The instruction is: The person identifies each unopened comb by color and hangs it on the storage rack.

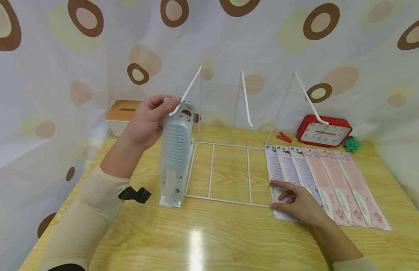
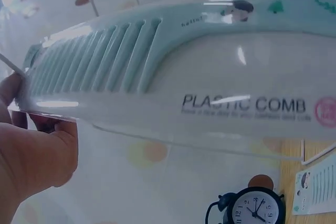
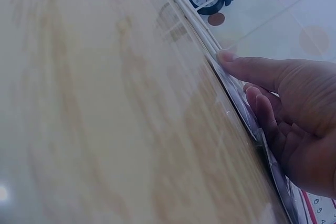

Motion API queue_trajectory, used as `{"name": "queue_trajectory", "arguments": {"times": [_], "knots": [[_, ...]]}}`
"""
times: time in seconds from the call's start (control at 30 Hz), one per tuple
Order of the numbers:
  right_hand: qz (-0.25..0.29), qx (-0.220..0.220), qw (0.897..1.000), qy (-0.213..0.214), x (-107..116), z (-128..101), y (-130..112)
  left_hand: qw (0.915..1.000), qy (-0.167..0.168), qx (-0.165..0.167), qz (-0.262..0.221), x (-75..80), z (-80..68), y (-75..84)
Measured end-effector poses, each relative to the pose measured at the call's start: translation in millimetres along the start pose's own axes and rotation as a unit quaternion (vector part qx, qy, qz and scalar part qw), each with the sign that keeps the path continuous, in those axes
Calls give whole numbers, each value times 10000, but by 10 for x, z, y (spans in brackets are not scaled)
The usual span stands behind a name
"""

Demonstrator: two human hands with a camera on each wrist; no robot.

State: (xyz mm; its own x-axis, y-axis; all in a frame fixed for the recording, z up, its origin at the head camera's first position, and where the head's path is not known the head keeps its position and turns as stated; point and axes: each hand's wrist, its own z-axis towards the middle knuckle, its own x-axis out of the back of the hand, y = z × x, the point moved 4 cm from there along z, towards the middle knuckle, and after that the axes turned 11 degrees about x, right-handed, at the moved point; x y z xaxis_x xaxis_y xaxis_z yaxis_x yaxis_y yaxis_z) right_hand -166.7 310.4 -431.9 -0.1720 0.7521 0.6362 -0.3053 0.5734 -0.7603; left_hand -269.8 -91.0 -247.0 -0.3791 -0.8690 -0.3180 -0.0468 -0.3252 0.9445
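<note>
My left hand grips the top of a pale blue packaged comb and holds it upright at the tip of the left hook of a white wire rack. The left wrist view shows this comb pack, printed "PLASTIC COMB", with my fingers at its end. My right hand lies with loosely bent fingers on the leftmost purple comb pack on the table. In the right wrist view its fingertips touch that pack's edge.
A row of purple and pink comb packs lies right of the rack. Behind stand a red clock, a red clothespin, a green object and a tissue box. The wooden table is backed by a patterned curtain.
</note>
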Motion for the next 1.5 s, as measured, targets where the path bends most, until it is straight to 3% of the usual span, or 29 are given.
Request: {"name": "queue_trajectory", "arguments": {"times": [0.3,0.43,0.73,0.93,1.03,1.13,1.33,1.5], "knots": [[-23,-36,10000,2,24,-13,17,9947,477,451,797,118,704,-1],[-33,-36,10000,-17,20,-5,37,9925,552,597,913,162,918,22],[-102,-42,9999,-62,11,35,63,9876,721,854,1102,207,1127,57],[-74,-37,10000,-15,8,29,62,9865,384,859,1338,247,1125,23],[-98,-35,9999,-1,8,35,61,9807,198,828,1758,412,1043,-129],[-138,9,9999,10,17,45,59,9701,32,959,2227,656,921,-422],[-104,-114,9999,-9,42,34,56,9474,-82,1729,2693,1028,675,-1152],[54,-266,9996,-28,32,-8,56,9363,-15,2227,2716,1144,578,-1524]]}}
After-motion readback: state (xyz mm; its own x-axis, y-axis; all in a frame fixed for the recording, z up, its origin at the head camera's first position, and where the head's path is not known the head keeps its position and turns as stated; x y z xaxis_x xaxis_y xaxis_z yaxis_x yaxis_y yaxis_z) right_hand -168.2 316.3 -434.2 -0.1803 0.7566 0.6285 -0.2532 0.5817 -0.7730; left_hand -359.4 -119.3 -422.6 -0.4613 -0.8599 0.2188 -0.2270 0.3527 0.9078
